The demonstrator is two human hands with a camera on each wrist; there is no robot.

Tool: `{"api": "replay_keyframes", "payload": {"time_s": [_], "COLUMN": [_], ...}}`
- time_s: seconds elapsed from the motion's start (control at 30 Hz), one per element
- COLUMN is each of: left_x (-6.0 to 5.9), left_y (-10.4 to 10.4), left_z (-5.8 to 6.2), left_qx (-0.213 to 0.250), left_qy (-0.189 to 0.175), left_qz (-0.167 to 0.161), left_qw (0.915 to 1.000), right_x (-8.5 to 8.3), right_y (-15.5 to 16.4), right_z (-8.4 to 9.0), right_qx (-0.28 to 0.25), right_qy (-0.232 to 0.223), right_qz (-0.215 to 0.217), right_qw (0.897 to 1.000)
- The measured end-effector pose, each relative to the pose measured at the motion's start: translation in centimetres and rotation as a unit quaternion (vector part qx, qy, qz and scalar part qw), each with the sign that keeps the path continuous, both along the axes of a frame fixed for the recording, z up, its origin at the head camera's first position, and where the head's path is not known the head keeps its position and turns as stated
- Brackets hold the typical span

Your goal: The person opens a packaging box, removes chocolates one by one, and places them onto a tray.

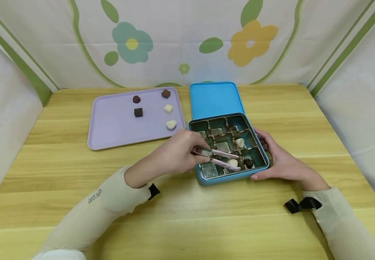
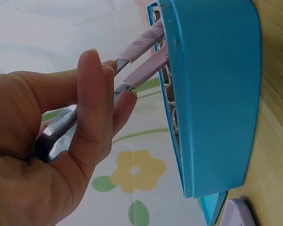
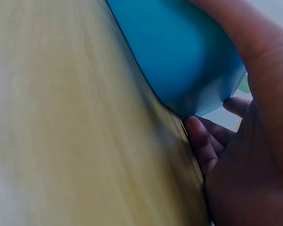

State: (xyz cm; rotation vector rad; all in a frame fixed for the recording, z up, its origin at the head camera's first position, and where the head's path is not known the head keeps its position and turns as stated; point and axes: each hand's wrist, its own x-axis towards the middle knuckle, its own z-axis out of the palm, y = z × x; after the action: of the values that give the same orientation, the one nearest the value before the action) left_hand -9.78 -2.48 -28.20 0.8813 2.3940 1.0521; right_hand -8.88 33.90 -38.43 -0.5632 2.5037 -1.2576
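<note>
A blue tin box with a dark green compartment insert sits near the table's middle. My left hand grips pink-tipped metal tongs, whose tips reach into the front row at a white chocolate. A dark chocolate lies in the front right compartment and another white one in the row behind. My right hand holds the box's right front corner. The left wrist view shows my left hand pinching the tongs over the box wall. In the right wrist view my right hand wraps the box corner.
The box's blue lid lies flat just behind it. A lilac tray at the left back carries several chocolates, dark ones and white ones. The wooden table is enclosed by cloth walls on three sides.
</note>
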Motion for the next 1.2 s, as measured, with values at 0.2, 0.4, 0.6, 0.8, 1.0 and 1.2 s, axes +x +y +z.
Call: {"api": "replay_keyframes", "payload": {"time_s": [0.2, 0.4, 0.6, 0.8, 1.0, 1.2], "left_x": [0.0, -0.7, -2.1, -2.8, -2.0, -1.3], "left_y": [-0.3, 0.8, 3.4, 2.2, 1.0, -0.1], "left_z": [0.0, 1.6, 3.3, 2.1, 0.9, 0.6], "left_qx": [0.002, -0.061, -0.146, -0.084, -0.039, -0.005], "left_qy": [0.043, 0.099, 0.094, 0.114, 0.141, 0.133], "left_qz": [-0.003, -0.066, -0.128, -0.144, -0.12, -0.092], "left_qw": [0.9991, 0.991, 0.9765, 0.9793, 0.9819, 0.9868], "right_x": [-0.1, -0.2, -0.1, -0.3, -0.4, -0.3], "right_y": [-0.1, 0.2, 0.4, 0.2, 0.3, 0.2], "right_z": [0.2, 0.4, 0.3, 0.2, 0.1, 0.1], "right_qx": [0.005, 0.006, 0.003, 0.004, 0.001, 0.002], "right_qy": [-0.008, -0.008, -0.009, -0.004, -0.011, -0.01], "right_qz": [-0.003, -0.003, -0.001, 0.0, -0.001, -0.002], "right_qw": [1.0, 1.0, 1.0, 1.0, 1.0, 1.0]}}
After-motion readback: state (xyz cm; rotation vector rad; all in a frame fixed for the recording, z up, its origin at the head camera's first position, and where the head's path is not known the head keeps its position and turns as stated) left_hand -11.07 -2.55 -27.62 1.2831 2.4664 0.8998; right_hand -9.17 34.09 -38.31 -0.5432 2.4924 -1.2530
